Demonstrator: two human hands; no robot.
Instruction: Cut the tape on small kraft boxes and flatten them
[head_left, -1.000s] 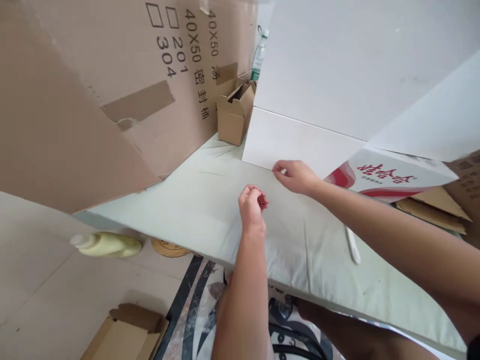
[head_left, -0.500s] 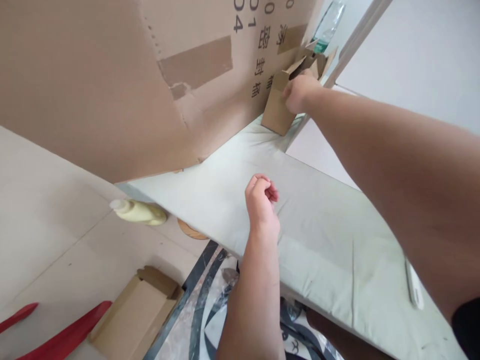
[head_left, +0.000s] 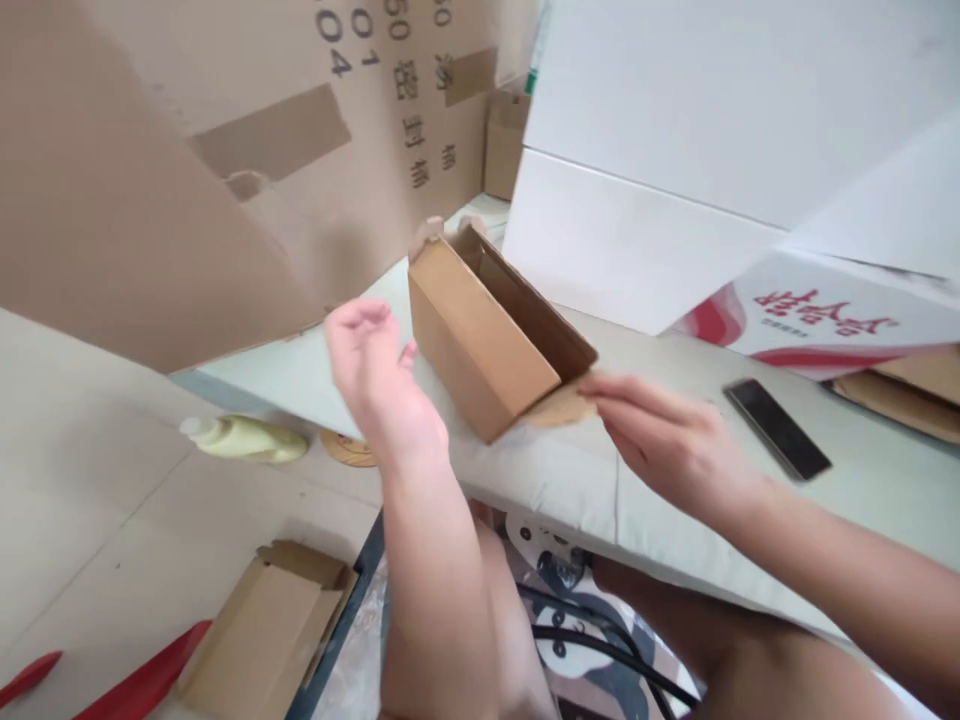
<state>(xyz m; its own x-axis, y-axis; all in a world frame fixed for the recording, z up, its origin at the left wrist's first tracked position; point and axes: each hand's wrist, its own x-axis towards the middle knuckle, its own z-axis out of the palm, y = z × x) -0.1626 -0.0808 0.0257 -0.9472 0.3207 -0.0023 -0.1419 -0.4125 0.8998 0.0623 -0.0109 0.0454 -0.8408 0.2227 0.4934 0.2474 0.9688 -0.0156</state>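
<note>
A small brown cardboard box point(head_left: 480, 345) lies open and tilted on the pale green cushion point(head_left: 675, 510), its opening facing up and right. My right hand point(head_left: 664, 440) reaches in from the right, and its straight fingertips pinch the box's loose end flap point(head_left: 555, 408). My left hand point(head_left: 375, 365) hovers just left of the box with its fingers loosely spread. It holds nothing and looks slightly smeared by motion.
A large brown carton point(head_left: 187, 160) with black print leans at the left. White boxes point(head_left: 675, 150) and a red-and-white printed box point(head_left: 817, 320) stand at the right. A black phone point(head_left: 776, 428) lies on the cushion. On the floor are a yellow bottle point(head_left: 244, 438) and a flat cardboard box point(head_left: 262, 620).
My right hand reached to the back, took the small box and brought it forward onto the cushion. My left hand opened from a loose fist and moved left.
</note>
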